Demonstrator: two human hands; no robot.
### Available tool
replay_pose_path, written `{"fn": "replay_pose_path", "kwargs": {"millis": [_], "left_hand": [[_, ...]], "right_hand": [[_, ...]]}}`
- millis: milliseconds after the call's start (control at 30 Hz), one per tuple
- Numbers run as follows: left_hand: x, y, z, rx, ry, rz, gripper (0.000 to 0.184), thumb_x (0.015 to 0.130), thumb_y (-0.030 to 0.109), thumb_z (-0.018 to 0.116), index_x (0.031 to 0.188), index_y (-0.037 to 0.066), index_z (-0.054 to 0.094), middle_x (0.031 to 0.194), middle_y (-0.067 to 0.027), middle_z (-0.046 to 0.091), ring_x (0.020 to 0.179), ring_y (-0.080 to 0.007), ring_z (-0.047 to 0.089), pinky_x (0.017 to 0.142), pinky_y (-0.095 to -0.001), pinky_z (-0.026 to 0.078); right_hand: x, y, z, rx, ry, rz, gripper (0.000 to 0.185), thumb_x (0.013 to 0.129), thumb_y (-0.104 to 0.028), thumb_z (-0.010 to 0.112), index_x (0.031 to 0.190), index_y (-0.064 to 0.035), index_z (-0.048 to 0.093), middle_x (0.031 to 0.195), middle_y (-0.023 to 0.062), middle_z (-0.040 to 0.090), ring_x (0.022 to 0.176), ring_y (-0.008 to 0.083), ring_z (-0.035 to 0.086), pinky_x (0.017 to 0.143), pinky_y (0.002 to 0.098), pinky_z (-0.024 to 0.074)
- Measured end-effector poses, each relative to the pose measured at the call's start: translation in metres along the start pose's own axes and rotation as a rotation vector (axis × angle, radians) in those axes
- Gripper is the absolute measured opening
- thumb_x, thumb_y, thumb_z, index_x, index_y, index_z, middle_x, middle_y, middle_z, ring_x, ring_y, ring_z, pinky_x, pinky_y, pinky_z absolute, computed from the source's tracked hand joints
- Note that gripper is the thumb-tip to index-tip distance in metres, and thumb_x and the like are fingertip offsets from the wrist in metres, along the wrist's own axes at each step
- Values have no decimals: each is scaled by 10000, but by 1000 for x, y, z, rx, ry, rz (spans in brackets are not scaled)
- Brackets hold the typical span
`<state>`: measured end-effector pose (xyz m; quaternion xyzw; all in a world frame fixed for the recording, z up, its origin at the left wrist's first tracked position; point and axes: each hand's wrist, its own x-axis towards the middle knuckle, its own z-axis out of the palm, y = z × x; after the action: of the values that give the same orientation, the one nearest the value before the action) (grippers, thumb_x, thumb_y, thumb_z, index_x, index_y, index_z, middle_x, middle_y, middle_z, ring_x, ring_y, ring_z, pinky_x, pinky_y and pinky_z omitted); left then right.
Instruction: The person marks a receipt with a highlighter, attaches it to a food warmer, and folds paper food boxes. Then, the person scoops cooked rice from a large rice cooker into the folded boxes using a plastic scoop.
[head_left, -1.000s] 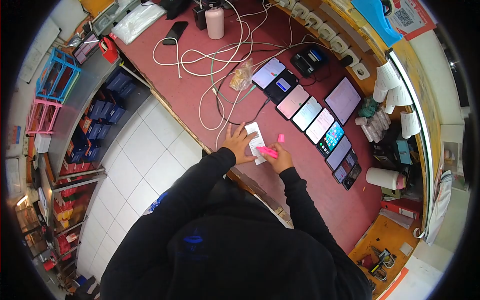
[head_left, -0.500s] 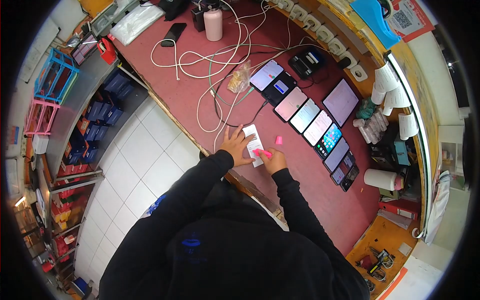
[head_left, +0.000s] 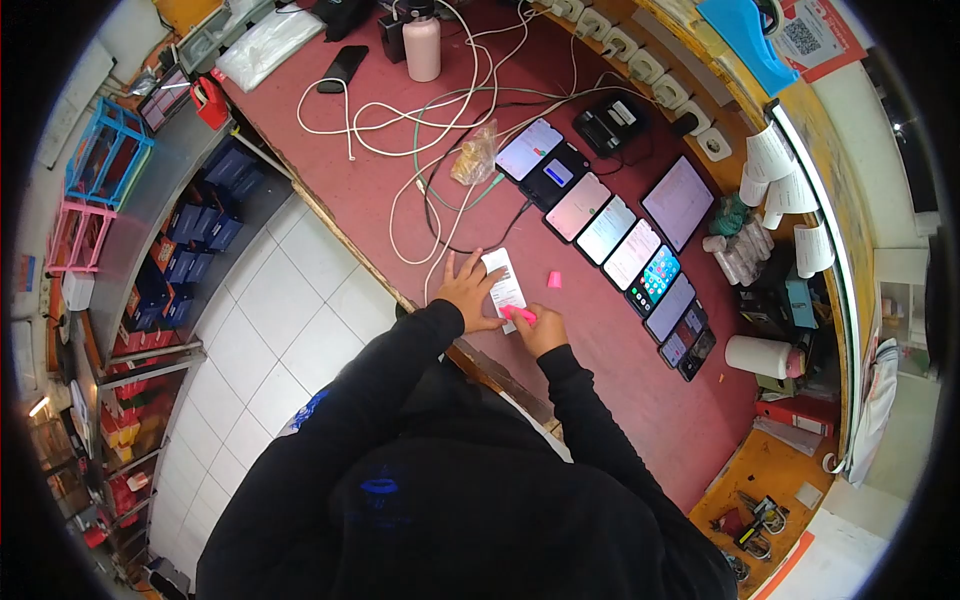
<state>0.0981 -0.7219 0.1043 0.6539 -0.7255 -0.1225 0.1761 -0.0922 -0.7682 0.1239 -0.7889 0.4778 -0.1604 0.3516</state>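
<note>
A white paper receipt with small printed lines lies on the red tabletop near its front edge. Spread fingers of my left hand rest flat on the receipt's left side. My right hand grips a pink highlighter, its tip at the lower part of the paper. Just beyond, to the right, the pink highlighter cap sits loose on the table.
A row of phones runs diagonally on the right, with a tablet and a black card terminal behind. White cables tangle at the back left, near a pink bottle. Another bottle lies at right.
My right hand and the highlighter have shifted slightly left and down over the receipt. My left hand stays on the paper. The whole view has drifted a little.
</note>
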Motion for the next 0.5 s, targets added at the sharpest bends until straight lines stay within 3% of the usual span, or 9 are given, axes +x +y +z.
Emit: {"fn": "replay_pose_path", "kwargs": {"millis": [167,267,367,500], "left_hand": [[0,0,1,0,-20,-2,882,600,589,683,1315,139,434,1236,-158,465,1344,-330,221,1042,-637,73],[1,0,-1,-3,-35,-6,893,592,591,689,1317,138,432,1238,-160,463,1345,-331,216,1043,-639,65],[-1,2,-6,1,-67,-12,910,595,590,689,1328,126,412,1260,-168,452,1350,-326,209,1050,-632,57],[0,2,-5,0,-76,-13,926,592,593,688,1332,116,402,1268,-178,446,1354,-327,200,1051,-633,51]], "right_hand": [[5,3,-15,-101,8,69,340,802,-303,654,714,18,590,624,240,559,615,401,581,542,436,445],[0,-4,-25,-43,-23,115,349,808,-310,648,703,16,581,613,235,556,601,399,576,533,434,439],[-10,17,-18,-33,26,83,310,816,-278,654,715,8,593,532,173,517,473,279,529,471,363,401],[-15,19,-12,-13,25,72,311,815,-278,655,715,11,595,531,174,512,470,266,522,469,358,396]]}}
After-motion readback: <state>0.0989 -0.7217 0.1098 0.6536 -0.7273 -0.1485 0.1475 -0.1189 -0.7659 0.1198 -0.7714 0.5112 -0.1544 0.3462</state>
